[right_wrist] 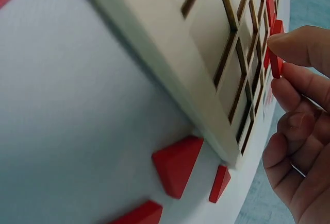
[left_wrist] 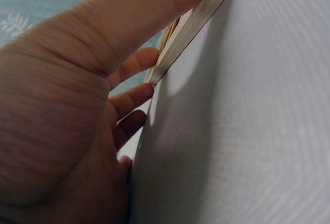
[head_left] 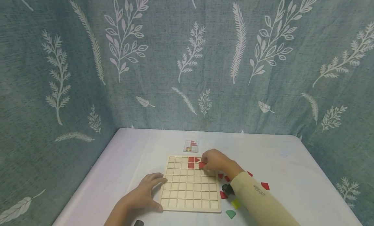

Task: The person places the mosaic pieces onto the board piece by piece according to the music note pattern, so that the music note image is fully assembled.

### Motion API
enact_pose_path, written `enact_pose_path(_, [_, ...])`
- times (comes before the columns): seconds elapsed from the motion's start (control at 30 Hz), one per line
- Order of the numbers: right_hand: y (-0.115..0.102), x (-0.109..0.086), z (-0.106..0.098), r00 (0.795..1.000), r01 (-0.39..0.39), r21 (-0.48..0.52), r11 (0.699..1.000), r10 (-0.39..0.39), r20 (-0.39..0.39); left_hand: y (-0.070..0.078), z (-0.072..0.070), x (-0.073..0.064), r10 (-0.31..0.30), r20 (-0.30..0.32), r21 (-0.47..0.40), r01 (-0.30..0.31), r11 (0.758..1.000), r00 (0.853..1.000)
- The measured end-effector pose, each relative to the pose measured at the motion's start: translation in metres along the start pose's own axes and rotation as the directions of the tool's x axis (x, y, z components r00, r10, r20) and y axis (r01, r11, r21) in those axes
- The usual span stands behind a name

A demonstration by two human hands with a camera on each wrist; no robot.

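Note:
A pale wooden grid board (head_left: pixel 185 188) lies on the white table. At its left edge rests my left hand (head_left: pixel 144 192), fingers spread along the side and thumb by the near left corner. In the left wrist view the thumb and fingertips meet the board's side wall (left_wrist: pixel 193 31). Over the far right part of the grid, my right hand (head_left: pixel 216 160) pinches a red square tile (head_left: pixel 201 165) between thumb and fingertips. Red square tiles (head_left: pixel 191 165) and a red triangle (head_left: pixel 197 160) sit in cells near the far edge, left of that hand.
Several loose red pieces (head_left: pixel 265 186) lie right of the board, with a yellow piece (head_left: pixel 235 204) and a green quarter-round piece (head_left: pixel 230 214) nearer me. Beyond the board lies a small pattern card (head_left: pixel 191 146). Leaf-printed curtains (head_left: pixel 187 73) close off the back and sides.

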State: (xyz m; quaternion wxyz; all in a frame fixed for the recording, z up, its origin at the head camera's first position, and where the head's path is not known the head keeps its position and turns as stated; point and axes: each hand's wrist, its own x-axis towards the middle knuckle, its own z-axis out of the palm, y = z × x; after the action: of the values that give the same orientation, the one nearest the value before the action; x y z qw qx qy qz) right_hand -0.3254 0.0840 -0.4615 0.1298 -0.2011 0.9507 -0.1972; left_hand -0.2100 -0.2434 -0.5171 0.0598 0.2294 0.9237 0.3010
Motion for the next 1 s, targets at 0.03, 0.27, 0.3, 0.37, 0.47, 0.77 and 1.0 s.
enact_pose_path(0.03, [0.000, 0.001, 0.000, 1.000, 0.005, 0.000, 1.000, -0.005, 0.004, 0.000, 0.000, 0.000, -0.004, 0.004, -0.005, 0.004, 1.000, 1.000])
enact_pose_path(0.27, [0.000, 0.006, 0.005, 1.000, 0.024, 0.005, 1.000, -0.024, -0.003, 0.001, 0.001, 0.001, -0.023, 0.015, -0.019, 0.023, 1.000, 1.000])
enact_pose_path(0.3, [0.000, 0.007, 0.006, 1.000, 0.025, 0.006, 1.000, -0.025, -0.006, 0.001, 0.000, 0.001, -0.023, 0.011, -0.016, 0.023, 1.000, 1.000])
enact_pose_path(0.37, [-0.001, 0.009, 0.007, 1.000, 0.024, 0.004, 1.000, -0.024, -0.008, 0.001, 0.000, 0.001, -0.022, 0.008, -0.005, 0.022, 1.000, 1.000])
enact_pose_path(0.47, [-0.001, 0.012, 0.009, 1.000, 0.026, 0.009, 1.000, -0.025, -0.006, 0.002, -0.001, 0.001, -0.019, 0.001, 0.001, 0.019, 1.000, 1.000])
enact_pose_path(0.77, [-0.003, 0.013, 0.011, 0.999, 0.047, 0.029, 0.998, -0.047, -0.012, 0.002, -0.002, 0.000, 0.006, 0.002, -0.002, -0.006, 1.000, 1.000])
enact_pose_path(1.0, [-0.005, 0.015, 0.014, 0.997, 0.073, 0.019, 0.997, -0.073, -0.007, 0.003, -0.003, -0.001, -0.002, 0.001, -0.009, 0.002, 1.000, 1.000])
